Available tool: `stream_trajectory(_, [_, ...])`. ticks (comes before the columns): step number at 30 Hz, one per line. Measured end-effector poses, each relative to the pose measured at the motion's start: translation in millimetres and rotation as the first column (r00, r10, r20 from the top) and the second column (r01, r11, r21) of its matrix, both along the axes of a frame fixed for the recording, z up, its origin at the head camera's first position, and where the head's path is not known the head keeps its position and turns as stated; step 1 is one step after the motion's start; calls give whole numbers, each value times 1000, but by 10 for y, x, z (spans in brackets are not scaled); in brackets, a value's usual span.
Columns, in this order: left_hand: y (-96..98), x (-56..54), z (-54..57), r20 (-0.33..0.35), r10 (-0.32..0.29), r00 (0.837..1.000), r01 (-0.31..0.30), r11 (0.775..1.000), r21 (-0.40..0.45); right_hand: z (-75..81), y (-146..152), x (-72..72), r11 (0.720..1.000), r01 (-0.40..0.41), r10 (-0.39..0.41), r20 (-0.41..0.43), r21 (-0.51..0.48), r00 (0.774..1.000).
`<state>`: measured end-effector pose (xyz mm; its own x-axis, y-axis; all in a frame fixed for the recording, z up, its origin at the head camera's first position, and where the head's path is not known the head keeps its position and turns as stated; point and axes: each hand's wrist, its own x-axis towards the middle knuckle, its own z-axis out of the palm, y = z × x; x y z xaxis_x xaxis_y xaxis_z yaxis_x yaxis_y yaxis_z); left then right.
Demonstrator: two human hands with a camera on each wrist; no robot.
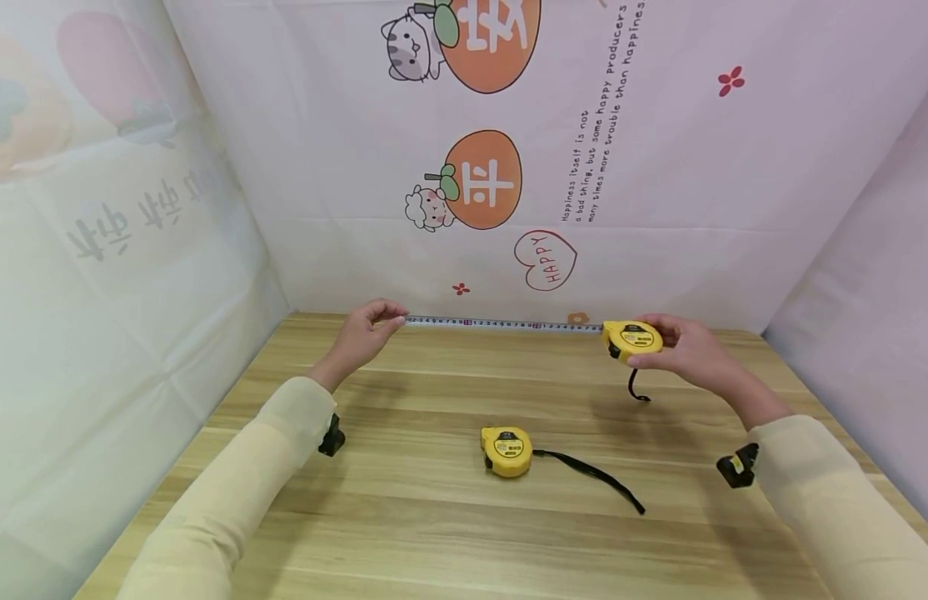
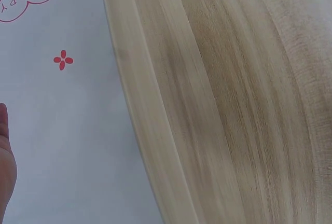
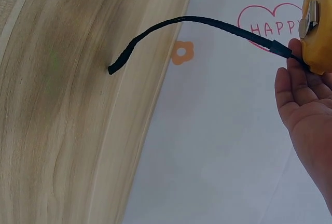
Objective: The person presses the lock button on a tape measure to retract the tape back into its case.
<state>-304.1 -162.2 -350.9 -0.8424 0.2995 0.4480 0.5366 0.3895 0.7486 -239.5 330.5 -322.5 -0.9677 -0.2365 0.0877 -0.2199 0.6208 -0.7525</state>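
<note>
My right hand (image 1: 685, 352) grips a yellow tape measure (image 1: 633, 340) by its case, with a black wrist strap (image 3: 176, 21) hanging from it. Out of the case runs a white measuring blade (image 1: 501, 324), stretched level across to the left near the table's back edge. At the blade's far end my left hand (image 1: 365, 335) pinches the tip between thumb and fingers. Only a sliver of that left hand (image 2: 5, 164) shows in the left wrist view. A second yellow tape measure (image 1: 507, 452) lies on the table between my forearms, its black strap (image 1: 595, 473) trailing right.
The wooden table (image 1: 404, 525) meets a white printed cloth backdrop (image 1: 344, 208) along its back edge. Cloth walls also rise at the left and right sides. A small black device (image 1: 738, 465) sits at my right wrist, another black device (image 1: 331, 436) at my left.
</note>
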Motion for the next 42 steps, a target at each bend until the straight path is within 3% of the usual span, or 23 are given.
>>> stream_trajectory(27, [59,-3,-17,-25,-25,999,25,1000,18,-19,-81,-25,999,-24,24,3,-23,1000])
stream_trajectory(42, [99,0,-22,-4,-28,1000,28,999,18,-20,-154,-28,1000,-16,16,2,-19,1000])
